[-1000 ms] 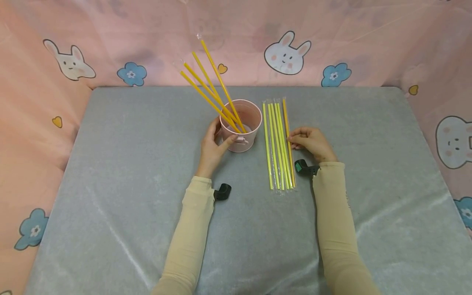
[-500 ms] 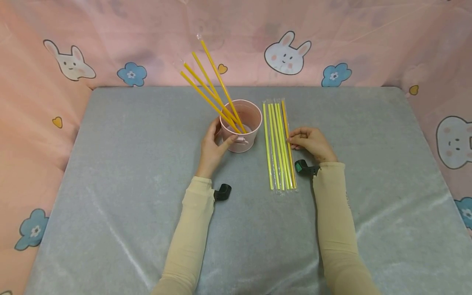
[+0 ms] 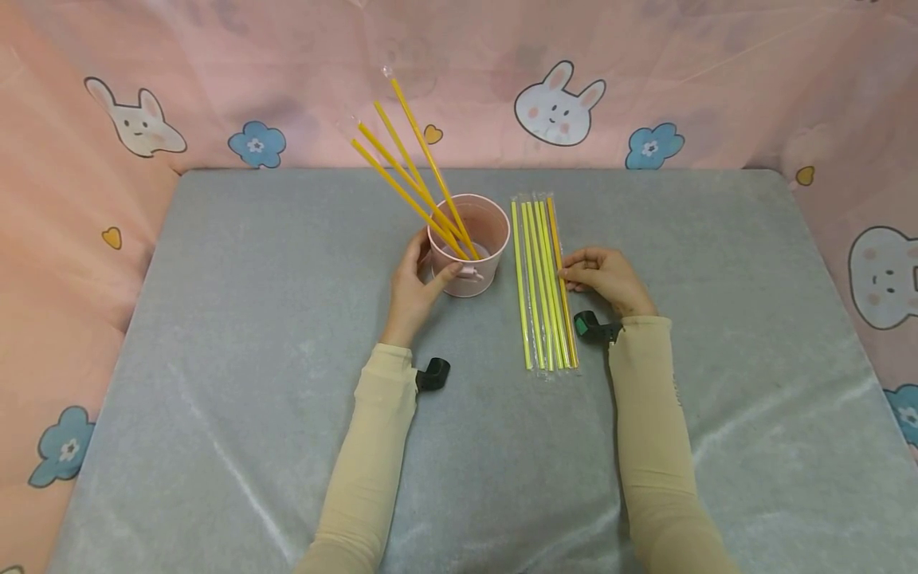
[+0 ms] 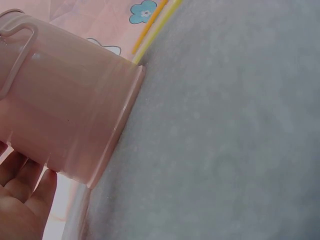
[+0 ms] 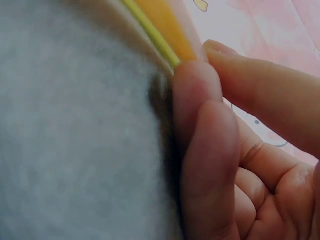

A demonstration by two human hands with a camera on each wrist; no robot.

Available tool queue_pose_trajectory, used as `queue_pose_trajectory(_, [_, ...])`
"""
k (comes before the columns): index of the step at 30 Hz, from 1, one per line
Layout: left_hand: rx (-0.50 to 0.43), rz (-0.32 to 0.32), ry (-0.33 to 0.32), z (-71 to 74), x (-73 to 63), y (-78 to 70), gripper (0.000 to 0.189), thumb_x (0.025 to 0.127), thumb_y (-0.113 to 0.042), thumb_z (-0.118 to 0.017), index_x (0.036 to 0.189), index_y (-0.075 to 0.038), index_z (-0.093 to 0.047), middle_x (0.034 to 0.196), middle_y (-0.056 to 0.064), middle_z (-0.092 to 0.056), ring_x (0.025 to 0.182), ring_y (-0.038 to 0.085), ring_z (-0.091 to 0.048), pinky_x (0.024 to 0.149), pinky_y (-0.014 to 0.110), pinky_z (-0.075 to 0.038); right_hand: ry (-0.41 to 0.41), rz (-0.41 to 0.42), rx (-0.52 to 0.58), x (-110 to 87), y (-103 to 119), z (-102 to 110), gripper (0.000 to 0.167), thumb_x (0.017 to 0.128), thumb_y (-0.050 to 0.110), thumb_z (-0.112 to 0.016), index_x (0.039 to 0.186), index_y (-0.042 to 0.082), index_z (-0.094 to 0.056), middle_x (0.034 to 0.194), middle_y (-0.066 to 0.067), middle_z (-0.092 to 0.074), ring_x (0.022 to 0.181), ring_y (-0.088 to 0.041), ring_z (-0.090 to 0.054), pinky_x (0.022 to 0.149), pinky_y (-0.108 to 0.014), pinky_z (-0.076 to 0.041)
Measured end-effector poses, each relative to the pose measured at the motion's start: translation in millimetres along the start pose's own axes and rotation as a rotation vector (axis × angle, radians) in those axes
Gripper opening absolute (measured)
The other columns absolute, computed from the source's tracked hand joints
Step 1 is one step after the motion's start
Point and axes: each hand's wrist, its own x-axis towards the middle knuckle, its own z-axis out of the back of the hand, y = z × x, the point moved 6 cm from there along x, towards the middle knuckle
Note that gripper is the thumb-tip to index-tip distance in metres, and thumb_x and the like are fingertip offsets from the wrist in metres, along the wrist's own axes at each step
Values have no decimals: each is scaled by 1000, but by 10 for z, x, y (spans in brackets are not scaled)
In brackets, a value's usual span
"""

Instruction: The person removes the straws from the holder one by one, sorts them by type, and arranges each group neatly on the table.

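A pink bucket [image 3: 482, 285] stands on the table with several orange drinking straws [image 3: 429, 159] leaning out of it to the back left. My left hand [image 3: 410, 296] grips its near left side, the thumb by the handle and the fingers around the wall; the left wrist view shows fingers [image 4: 42, 192] against the bucket. To the right lies a row of clear-wrapped yellow-green straws [image 3: 521, 279]. Alongside the row's right edge is one orange straw [image 3: 556, 239]. My right hand [image 3: 606, 279] pinches it near the middle with thumb and forefinger.
Grey cloth covers the table [image 3: 237, 319]. A pink curtain [image 3: 459, 48] printed with rabbits and flowers hangs behind and at both sides. Small black cameras [image 3: 433, 374] sit on both wrists.
The orange straw at my right hand has shifted slightly left and nearer, closer against the yellow-green row. My left hand and the bucket have stayed where they were.
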Motion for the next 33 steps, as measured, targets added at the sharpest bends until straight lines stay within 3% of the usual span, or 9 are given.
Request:
queue_pose_trajectory(21, [-14,-12,-4,2,-2,16,64,85,2,-66,140,11,-34,140,26,-41,129,33,-40,108,39,-33,1,9,6,-7,-2,-4,30,89,10,-66,110,-11,-58,80,-3,-67,66,-12,-62,59,-23,-53])
queue_pose_trajectory(27, [-37,-47,-12,-11,76,282,66,84,3,-68,141,9,-34,140,24,-41,129,32,-40,108,38,-34,-2,9,6,-6,-1,-3,29,90,10,-64,109,-11,-59,81,-2,-67,66,-11,-62,59,-23,-53])
queue_pose_trajectory(30, [-38,-64,-14,-12,93,361,68,85,-10,-70,142,6,-35,140,21,-43,129,29,-41,107,35,-35,-10,4,8,-11,5,-2,29,90,11,-65,108,-11,-59,80,-3,-67,66,-11,-62,59,-22,-53])
queue_pose_trajectory(33, [-25,-63,-18,-7,88,380,81,82,-41,-69,142,2,-36,140,18,-44,128,25,-42,107,32,-35,-17,1,5,-11,6,1,29,90,11,-65,108,-11,-59,80,-2,-68,66,-11,-62,59,-22,-53])
